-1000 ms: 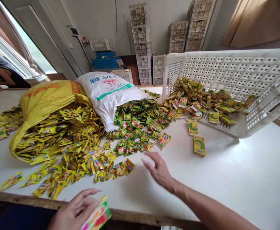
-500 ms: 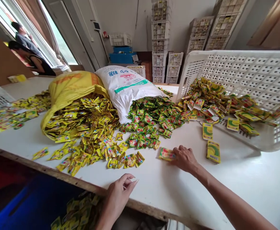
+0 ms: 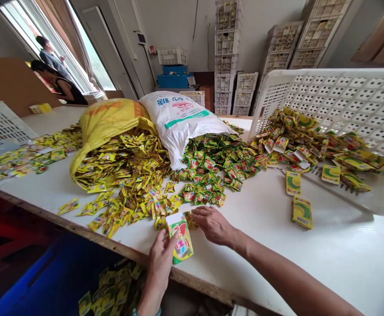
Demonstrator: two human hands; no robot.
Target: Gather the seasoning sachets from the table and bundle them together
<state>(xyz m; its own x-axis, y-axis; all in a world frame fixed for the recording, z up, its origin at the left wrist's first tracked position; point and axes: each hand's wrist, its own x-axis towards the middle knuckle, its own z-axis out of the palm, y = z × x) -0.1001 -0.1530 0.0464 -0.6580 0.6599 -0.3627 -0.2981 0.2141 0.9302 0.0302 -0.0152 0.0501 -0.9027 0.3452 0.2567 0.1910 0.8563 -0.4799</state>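
Box (image 3: 184, 245), long axis forward, flap (image 3: 175, 218) foremost

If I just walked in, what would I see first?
Probably the big yellow sack and white sack, side by side in the middle, spilling little shiny packets. In front, the left hand holds a small colourful box. On the right, a big white basket holds more boxes.

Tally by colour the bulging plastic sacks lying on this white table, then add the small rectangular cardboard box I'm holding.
Bulging yellow plastic sack: 1
Bulging white plastic sack with printed lettering: 1
Small rectangular green-and-yellow cardboard box, in your left hand: 1
Total: 3
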